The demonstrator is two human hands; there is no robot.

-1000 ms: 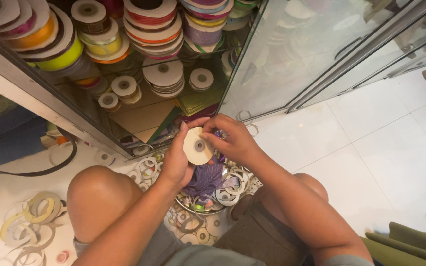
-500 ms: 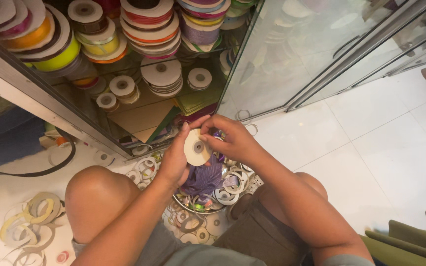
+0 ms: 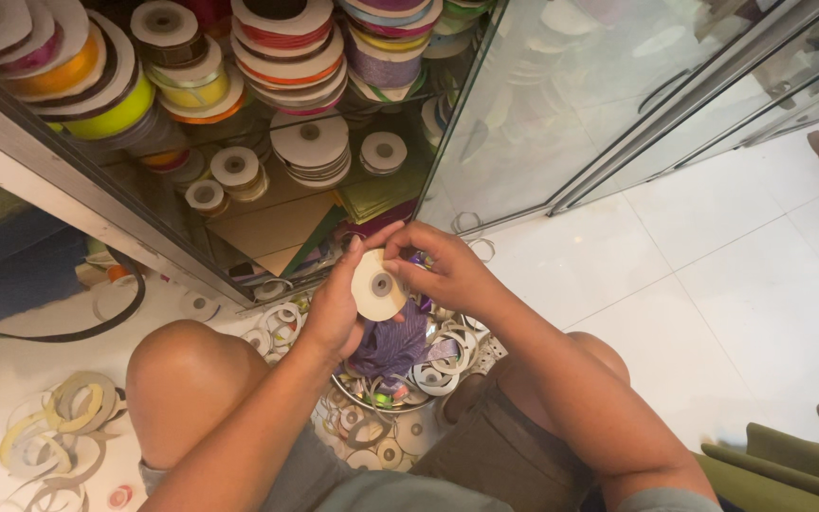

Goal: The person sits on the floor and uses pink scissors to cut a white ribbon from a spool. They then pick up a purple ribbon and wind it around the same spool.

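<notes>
Both hands hold one small cream ribbon spool [image 3: 377, 285] in front of me, above my knees. My left hand [image 3: 336, 305] cups it from the left and behind. My right hand [image 3: 441, 268] pinches its right edge with thumb and fingers. Purple ribbon [image 3: 393, 344] hangs bunched below the spool over a round metal tray [image 3: 362, 396] on the floor. Empty white spool rings [image 3: 440, 372] lie in and around the tray.
An open glass cabinet [image 3: 239, 142] ahead holds several stacked ribbon spools in many colours. Its glass door [image 3: 561, 104] stands open at the right. Loose cardboard rings [image 3: 54, 427] lie on the white tiled floor at the left. A green cushion [image 3: 789, 465] is at the lower right.
The hands and the spool have stayed nearly in place; the fingers of the right hand have shifted slightly on the spool's edge.
</notes>
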